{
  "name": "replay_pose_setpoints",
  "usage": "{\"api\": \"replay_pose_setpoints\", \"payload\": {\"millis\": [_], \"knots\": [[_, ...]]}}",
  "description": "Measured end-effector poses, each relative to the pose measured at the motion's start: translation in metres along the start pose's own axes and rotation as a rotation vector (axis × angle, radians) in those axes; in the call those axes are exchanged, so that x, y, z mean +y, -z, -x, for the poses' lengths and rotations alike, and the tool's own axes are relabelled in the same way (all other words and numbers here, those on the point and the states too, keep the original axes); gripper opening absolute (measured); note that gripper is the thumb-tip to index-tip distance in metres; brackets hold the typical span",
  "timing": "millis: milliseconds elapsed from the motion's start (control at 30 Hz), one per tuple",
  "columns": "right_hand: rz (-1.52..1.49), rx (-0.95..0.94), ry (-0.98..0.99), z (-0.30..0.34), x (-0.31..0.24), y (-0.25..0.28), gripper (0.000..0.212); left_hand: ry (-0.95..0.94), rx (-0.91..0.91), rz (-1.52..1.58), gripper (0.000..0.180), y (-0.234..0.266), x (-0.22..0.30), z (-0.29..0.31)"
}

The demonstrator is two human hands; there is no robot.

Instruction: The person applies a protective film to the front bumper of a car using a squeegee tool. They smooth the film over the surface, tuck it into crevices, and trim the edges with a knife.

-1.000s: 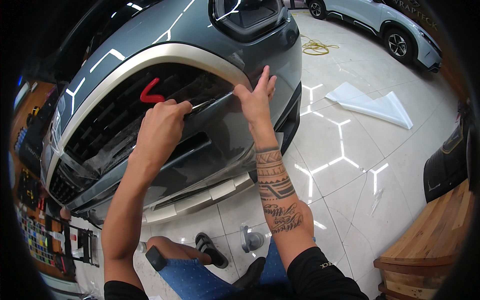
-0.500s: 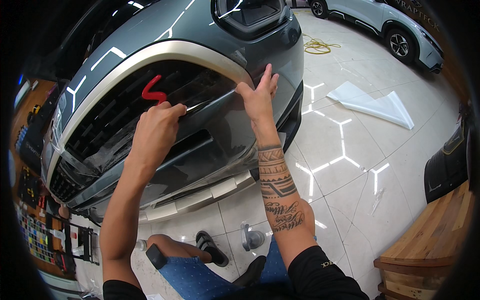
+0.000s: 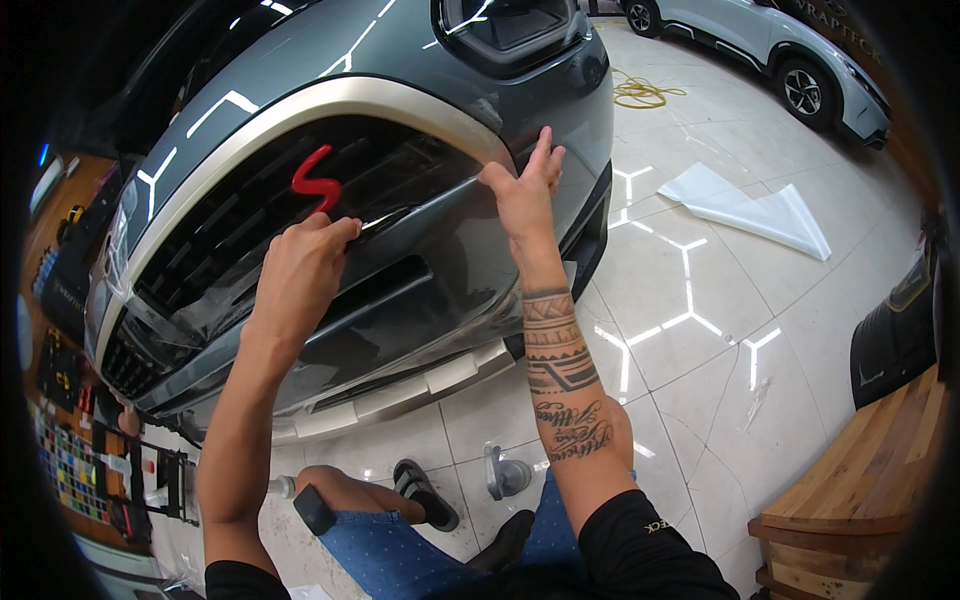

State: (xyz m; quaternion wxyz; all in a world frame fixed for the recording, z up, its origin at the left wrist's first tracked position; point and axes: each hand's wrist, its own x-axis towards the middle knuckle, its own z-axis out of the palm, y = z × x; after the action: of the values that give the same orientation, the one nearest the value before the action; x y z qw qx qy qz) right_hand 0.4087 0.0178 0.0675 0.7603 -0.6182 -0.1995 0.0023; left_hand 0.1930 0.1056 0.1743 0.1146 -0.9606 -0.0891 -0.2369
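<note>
A dark grey car bumper (image 3: 440, 255) faces me, with a black grille (image 3: 250, 190) inside a pale champagne-coloured trim (image 3: 330, 97). Wrinkled clear film (image 3: 195, 315) lies across the lower part of the grille and bumper. My left hand (image 3: 300, 265) is closed at the grille's lower edge, its fingers pinching what appears to be the film's edge; the exact grip is hidden. Just above it stands a red S-shaped piece (image 3: 316, 180) on the grille. My right hand (image 3: 525, 195) rests at the right end of the trim, thumb out and fingers stretched along the bumper.
On the tiled floor to the right lies a folded white sheet (image 3: 750, 210). Beyond are a yellow cord (image 3: 640, 92) and a pale blue car (image 3: 740, 45). A wooden bench (image 3: 850, 480) stands at right; a clear container (image 3: 508, 475) sits by my feet.
My left hand has slid slightly left and down along the grille's lower edge, still closed. The right hand stays at the trim's end. The whole view has shifted a little.
</note>
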Motion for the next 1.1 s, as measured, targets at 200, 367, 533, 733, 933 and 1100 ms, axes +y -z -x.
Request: {"api": "replay_pose_setpoints", "payload": {"millis": [200, 367, 533, 733, 933, 1100], "knots": [[-0.002, 0.001, 0.009, 0.001, -0.001, 0.001, 0.104, 0.016, -0.038, -0.017, 0.03, 0.005, -0.005, 0.006], [0.017, 0.005, 0.012, 0.0, 0.0, 0.002, 0.104, 0.019, -0.037, -0.027, 0.03, 0.006, -0.008, 0.011], [0.001, -0.001, 0.011, 0.002, -0.002, 0.003, 0.105, 0.011, -0.024, -0.025, 0.029, 0.009, -0.013, 0.017], [-0.001, -0.015, 0.013, 0.003, -0.004, 0.003, 0.106, -0.011, 0.033, 0.011, 0.025, 0.006, -0.021, 0.023], [-0.02, -0.01, 0.015, 0.002, -0.003, 0.005, 0.106, -0.008, 0.026, 0.01, 0.024, 0.009, -0.026, 0.028], [-0.032, -0.014, 0.028, 0.001, -0.002, 0.005, 0.106, 0.008, 0.01, 0.011, 0.023, 0.011, -0.031, 0.033]]}}
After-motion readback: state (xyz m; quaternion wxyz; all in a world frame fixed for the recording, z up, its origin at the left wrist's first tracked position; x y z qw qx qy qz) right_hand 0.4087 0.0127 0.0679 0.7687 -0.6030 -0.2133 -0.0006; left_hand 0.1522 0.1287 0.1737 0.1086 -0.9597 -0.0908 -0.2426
